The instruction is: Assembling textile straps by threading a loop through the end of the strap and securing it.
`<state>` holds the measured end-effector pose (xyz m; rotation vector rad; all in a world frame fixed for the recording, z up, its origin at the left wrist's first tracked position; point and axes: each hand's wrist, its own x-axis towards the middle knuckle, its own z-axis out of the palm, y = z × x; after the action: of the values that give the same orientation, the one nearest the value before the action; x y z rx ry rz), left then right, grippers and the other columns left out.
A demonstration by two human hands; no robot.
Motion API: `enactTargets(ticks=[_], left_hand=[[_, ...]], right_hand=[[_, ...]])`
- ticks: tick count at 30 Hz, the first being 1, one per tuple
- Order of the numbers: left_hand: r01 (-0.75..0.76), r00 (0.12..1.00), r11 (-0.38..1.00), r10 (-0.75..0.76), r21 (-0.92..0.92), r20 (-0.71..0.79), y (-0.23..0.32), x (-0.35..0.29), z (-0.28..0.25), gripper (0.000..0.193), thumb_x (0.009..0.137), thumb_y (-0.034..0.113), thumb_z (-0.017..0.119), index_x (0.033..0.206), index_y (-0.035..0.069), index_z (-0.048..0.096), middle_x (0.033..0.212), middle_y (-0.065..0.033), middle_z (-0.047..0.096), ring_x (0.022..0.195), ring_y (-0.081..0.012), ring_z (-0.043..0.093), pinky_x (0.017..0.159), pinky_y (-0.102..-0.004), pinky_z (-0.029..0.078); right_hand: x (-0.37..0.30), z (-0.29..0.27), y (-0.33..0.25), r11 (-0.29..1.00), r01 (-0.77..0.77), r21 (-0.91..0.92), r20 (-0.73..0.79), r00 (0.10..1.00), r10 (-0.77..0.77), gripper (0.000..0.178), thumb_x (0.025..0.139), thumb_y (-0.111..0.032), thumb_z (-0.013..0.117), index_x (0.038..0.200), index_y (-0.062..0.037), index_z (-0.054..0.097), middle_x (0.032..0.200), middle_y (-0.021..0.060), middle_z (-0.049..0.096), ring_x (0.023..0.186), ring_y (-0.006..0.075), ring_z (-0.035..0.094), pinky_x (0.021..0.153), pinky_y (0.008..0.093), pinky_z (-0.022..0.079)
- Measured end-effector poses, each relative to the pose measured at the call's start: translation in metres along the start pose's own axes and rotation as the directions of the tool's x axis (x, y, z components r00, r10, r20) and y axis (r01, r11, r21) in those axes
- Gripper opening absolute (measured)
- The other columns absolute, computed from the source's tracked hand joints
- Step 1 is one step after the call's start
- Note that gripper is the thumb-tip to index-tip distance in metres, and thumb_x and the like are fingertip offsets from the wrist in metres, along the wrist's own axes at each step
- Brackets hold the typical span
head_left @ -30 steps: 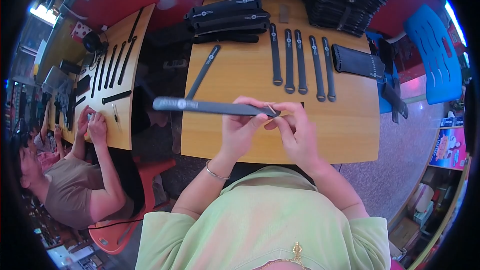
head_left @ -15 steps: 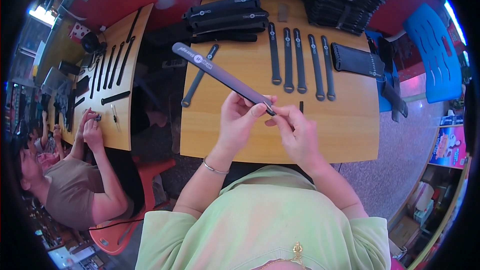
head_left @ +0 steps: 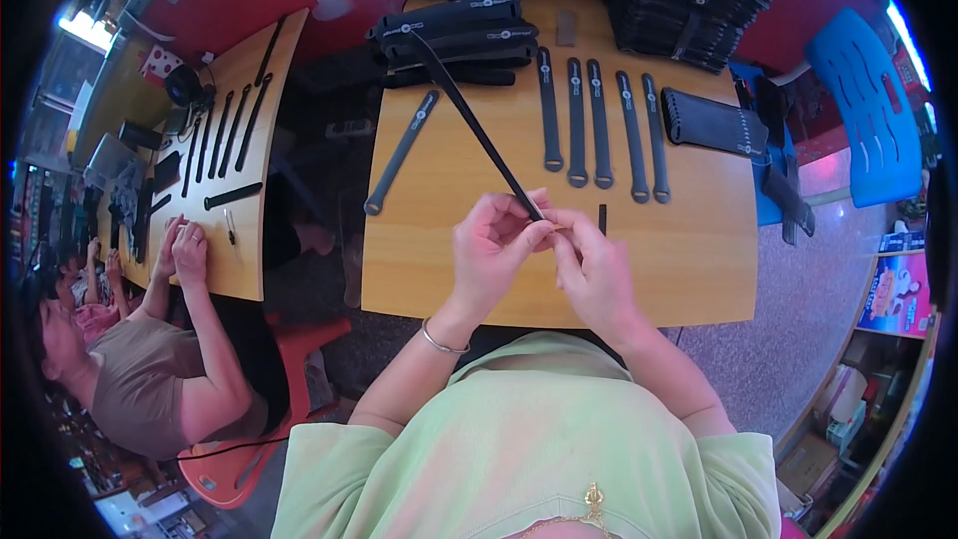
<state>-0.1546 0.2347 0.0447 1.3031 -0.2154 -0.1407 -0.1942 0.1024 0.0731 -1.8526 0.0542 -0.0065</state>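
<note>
A long dark strap (head_left: 469, 112) rises from my hands toward the far left, turned so that mostly its thin edge shows. My left hand (head_left: 496, 248) is closed around its near end, thumb on top. At that same end my right hand (head_left: 597, 274) pinches with thumb and fingertips; the tip between the fingers is mostly hidden. One flat grey strap (head_left: 402, 152) with a slotted end lies left of the held one. Several similar straps (head_left: 601, 125) lie in a row beyond my hands. A small black strip (head_left: 603, 218) lies just past my right hand.
Bundled black straps (head_left: 454, 35) are stacked at the back of the table (head_left: 449, 284). A tall pile of black cases (head_left: 684, 0) stands back right, with a black roll (head_left: 714, 120) before it. A blue chair (head_left: 868, 105) is at right. A co-worker (head_left: 165, 379) sits at left.
The held strap has turned on its edge and swung more upright, its far end moving up and right. My hands stay close together at its near end.
</note>
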Motion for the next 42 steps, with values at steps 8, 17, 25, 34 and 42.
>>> enactTargets(ticks=[8,17,25,34,42], left_hand=[[-0.087,0.988,0.989,0.071,0.119,0.135,-0.013,0.008,-0.013,0.019,0.085,-0.005,0.059,0.1,-0.005,0.048,0.113,-0.0179,0.06,0.098,-0.0192,0.062,0.078,-0.0289,0.056],[-0.009,0.994,0.988,-0.008,0.157,0.106,-0.005,0.009,-0.013,0.018,0.082,-0.006,0.063,0.093,-0.004,0.048,0.108,-0.0211,0.062,0.093,-0.0191,0.064,0.076,-0.0282,0.056],[-0.115,0.954,0.961,0.035,0.252,0.299,0.002,0.02,-0.024,0.021,0.08,0.0,0.068,0.085,-0.003,0.048,0.099,-0.0168,0.066,0.091,-0.0169,0.065,0.076,-0.0277,0.055],[-0.137,0.988,0.948,0.108,0.287,0.113,-0.01,0.012,-0.009,0.023,0.077,0.006,0.072,0.085,-0.004,0.053,0.09,-0.0147,0.067,0.087,-0.0171,0.067,0.074,-0.0276,0.055],[-0.178,0.969,0.859,0.066,0.48,0.24,-0.007,0.013,-0.015,0.015,0.081,0.006,0.068,0.093,-0.001,0.063,0.093,-0.0126,0.065,0.084,-0.0212,0.065,0.074,-0.0287,0.054]], right_hand=[[0.003,-0.004,-0.001,0.999,-0.033,-0.015,0.036,0.999,0.033,0.017,0.091,-0.007,0.052,0.108,-0.0032,0.056,0.079,0.013,0.067,0.057,0.0241,0.063,0.052,0.0324,0.048],[0.0,-0.002,0.0,0.998,-0.052,-0.027,0.014,0.999,0.052,0.016,0.091,-0.005,0.05,0.106,-0.0029,0.057,0.076,0.0106,0.067,0.06,0.0224,0.064,0.054,0.032,0.048],[0.004,-0.016,-0.002,0.997,-0.077,0.017,0.149,0.986,0.074,0.015,0.092,-0.004,0.048,0.104,-0.0011,0.056,0.076,0.0123,0.067,0.074,0.0234,0.068,0.065,0.0311,0.05],[0.001,-0.006,0.003,1.0,-0.026,-0.015,0.009,1.0,0.026,0.015,0.092,-0.005,0.049,0.105,-0.0012,0.055,0.077,0.0125,0.067,0.073,0.0254,0.067,0.063,0.0325,0.05],[0.001,-0.005,0.005,0.998,0.008,-0.067,-0.002,1.0,-0.008,0.014,0.091,-0.006,0.05,0.103,-0.0026,0.056,0.075,0.0123,0.067,0.071,0.0263,0.067,0.06,0.0323,0.05]])
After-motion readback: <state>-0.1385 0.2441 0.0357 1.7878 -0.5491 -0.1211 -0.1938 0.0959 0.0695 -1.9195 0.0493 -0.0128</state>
